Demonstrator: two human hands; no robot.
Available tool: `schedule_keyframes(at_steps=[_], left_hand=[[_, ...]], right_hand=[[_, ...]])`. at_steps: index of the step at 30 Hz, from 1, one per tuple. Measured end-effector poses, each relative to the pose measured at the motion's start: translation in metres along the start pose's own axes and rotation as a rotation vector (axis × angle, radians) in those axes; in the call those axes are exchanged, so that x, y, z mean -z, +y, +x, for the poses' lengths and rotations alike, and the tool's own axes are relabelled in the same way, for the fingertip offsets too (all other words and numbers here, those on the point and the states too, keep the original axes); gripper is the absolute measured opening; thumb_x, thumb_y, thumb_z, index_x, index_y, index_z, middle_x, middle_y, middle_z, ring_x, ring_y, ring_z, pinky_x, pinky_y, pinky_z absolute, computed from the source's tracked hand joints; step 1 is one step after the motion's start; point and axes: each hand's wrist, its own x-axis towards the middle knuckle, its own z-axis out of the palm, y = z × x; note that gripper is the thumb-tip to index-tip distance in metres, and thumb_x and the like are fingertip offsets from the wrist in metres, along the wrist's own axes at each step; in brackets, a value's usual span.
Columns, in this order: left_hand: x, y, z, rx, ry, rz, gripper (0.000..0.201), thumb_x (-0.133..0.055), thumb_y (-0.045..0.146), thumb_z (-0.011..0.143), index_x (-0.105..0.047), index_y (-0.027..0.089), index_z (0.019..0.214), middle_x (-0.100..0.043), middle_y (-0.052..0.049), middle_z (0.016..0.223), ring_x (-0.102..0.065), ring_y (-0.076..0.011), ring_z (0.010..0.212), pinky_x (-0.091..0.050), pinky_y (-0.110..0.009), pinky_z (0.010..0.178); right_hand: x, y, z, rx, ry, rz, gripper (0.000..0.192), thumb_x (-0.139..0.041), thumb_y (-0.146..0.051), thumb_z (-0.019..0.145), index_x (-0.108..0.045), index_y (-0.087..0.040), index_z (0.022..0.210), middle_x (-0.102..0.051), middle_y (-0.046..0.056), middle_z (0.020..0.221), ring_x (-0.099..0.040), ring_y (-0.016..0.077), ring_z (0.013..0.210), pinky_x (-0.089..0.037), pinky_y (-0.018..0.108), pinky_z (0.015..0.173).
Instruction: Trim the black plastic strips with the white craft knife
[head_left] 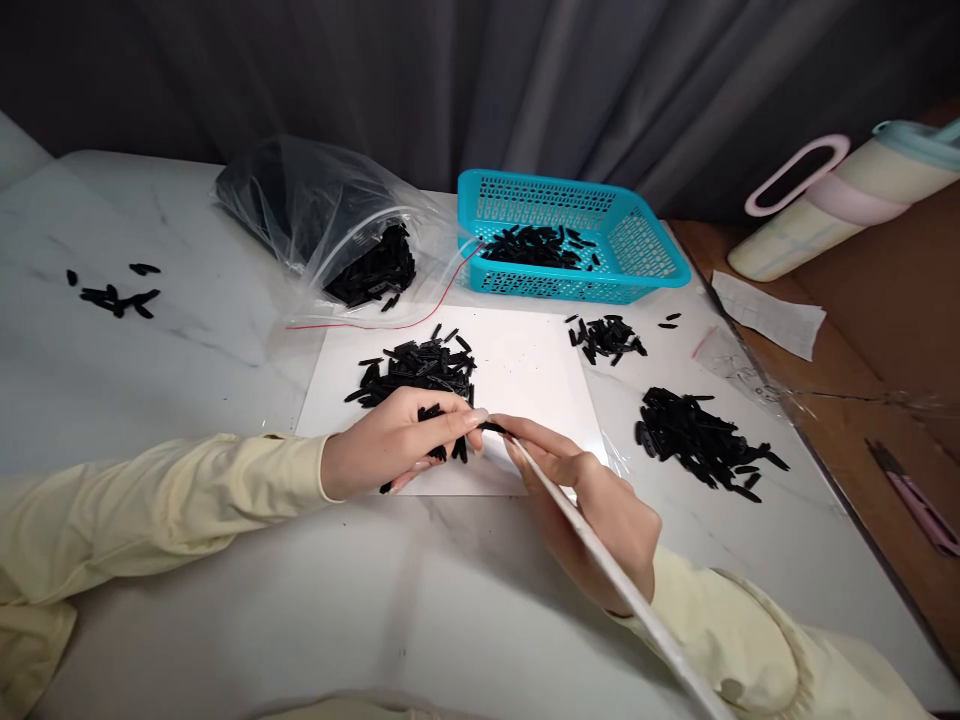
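My left hand [405,435] is closed around several small, narrow black pieces [431,415], some poking out between the fingers. Its thumb and forefinger meet at the end of a dark piece [491,427], which bridges to my right fingertips. My right hand [596,510] is pinched shut on a long, thin white strip [600,550] that runs back past the wrist to the bottom edge. Whether the right fingertips also grip the dark piece is unclear. Just behind my left hand, a pile of black pieces [427,365] lies on a white sheet [517,350].
A clear zip bag [330,200] spills black pieces at the back. Beside it, a blue basket [577,283] holds more. Other black heaps [697,440] lie right and left. A tumbler [825,215], paper slip [772,310] and pink-handled cutter [915,500] are at the right.
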Motion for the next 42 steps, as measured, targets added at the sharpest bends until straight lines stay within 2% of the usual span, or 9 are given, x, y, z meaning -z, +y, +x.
schedule_keyframes(at_steps=[2, 4, 8, 12, 21, 27, 33, 42], left_hand=[[0.000, -0.001, -0.001, -0.001, 0.001, 0.003, 0.031, -0.047, 0.038, 0.087, -0.061, 0.015, 0.072, -0.040, 0.007, 0.055, -0.034, 0.0009, 0.028, -0.025, -0.010, 0.026], [0.000, -0.001, -0.001, -0.004, 0.003, 0.009, 0.031, -0.047, 0.038, 0.087, -0.061, 0.015, 0.072, -0.041, 0.007, 0.055, -0.035, 0.0010, 0.028, -0.026, -0.010, 0.027], [-0.001, -0.002, 0.000, -0.001, 0.009, 0.010, 0.030, -0.048, 0.039, 0.086, -0.061, 0.015, 0.074, -0.044, 0.007, 0.057, -0.034, 0.0009, 0.028, -0.026, -0.011, 0.026], [-0.001, -0.002, 0.000, -0.010, 0.019, 0.035, 0.029, -0.049, 0.040, 0.086, -0.061, 0.015, 0.075, -0.044, 0.007, 0.057, -0.035, 0.0004, 0.028, -0.025, -0.012, 0.026], [0.000, -0.003, -0.001, 0.001, 0.026, 0.066, 0.030, -0.050, 0.042, 0.085, -0.060, 0.016, 0.073, -0.045, 0.006, 0.058, -0.035, -0.0001, 0.028, -0.025, -0.013, 0.026], [-0.001, 0.000, -0.002, 0.001, 0.022, 0.084, 0.031, -0.050, 0.043, 0.085, -0.061, 0.016, 0.075, -0.043, 0.006, 0.057, -0.035, 0.0000, 0.029, -0.025, -0.012, 0.026], [-0.003, 0.003, -0.005, 0.000, 0.019, 0.129, 0.030, -0.047, 0.040, 0.086, -0.060, 0.015, 0.075, -0.044, 0.006, 0.059, -0.035, 0.0003, 0.028, -0.025, -0.013, 0.027], [-0.004, 0.001, -0.004, -0.023, 0.043, 0.152, 0.030, -0.046, 0.040, 0.087, -0.059, 0.015, 0.075, -0.047, 0.006, 0.061, -0.036, -0.0001, 0.028, -0.025, -0.014, 0.026]], right_hand=[[0.003, -0.002, 0.002, -0.109, 0.015, 0.038, 0.011, -0.050, -0.017, 0.090, -0.048, -0.022, 0.080, -0.071, 0.001, 0.099, -0.070, 0.0142, 0.071, -0.055, 0.022, 0.058], [0.007, -0.002, 0.005, -0.194, 0.013, 0.174, 0.015, -0.054, -0.015, 0.088, -0.046, -0.021, 0.076, -0.071, 0.002, 0.095, -0.069, 0.0173, 0.080, -0.055, 0.023, 0.056], [0.015, 0.003, 0.012, -0.366, -0.062, 0.521, 0.022, -0.058, -0.017, 0.086, -0.046, -0.020, 0.068, -0.072, 0.005, 0.093, -0.066, 0.0220, 0.094, -0.057, 0.029, 0.068], [0.021, 0.006, 0.015, -0.470, -0.106, 0.669, 0.022, -0.062, -0.020, 0.083, -0.049, -0.019, 0.066, -0.071, 0.006, 0.095, -0.066, 0.0232, 0.094, -0.058, 0.032, 0.070], [0.025, 0.005, 0.018, -0.387, -0.143, 0.531, 0.017, -0.063, -0.017, 0.082, -0.056, -0.018, 0.067, -0.072, 0.004, 0.092, -0.069, 0.0193, 0.084, -0.055, 0.025, 0.064], [0.026, -0.002, 0.019, -0.372, -0.155, 0.461, 0.024, -0.063, -0.015, 0.080, -0.050, -0.020, 0.061, -0.073, 0.004, 0.091, -0.070, 0.0202, 0.083, -0.054, 0.022, 0.058], [0.023, -0.004, 0.018, -0.335, -0.135, 0.405, 0.017, -0.060, -0.013, 0.081, -0.055, -0.020, 0.067, -0.071, 0.004, 0.098, -0.068, 0.0200, 0.090, -0.057, 0.026, 0.070], [0.018, -0.006, 0.014, -0.260, -0.090, 0.363, 0.016, -0.059, -0.013, 0.083, -0.053, -0.022, 0.071, -0.071, 0.003, 0.099, -0.069, 0.0203, 0.087, -0.059, 0.028, 0.066]])
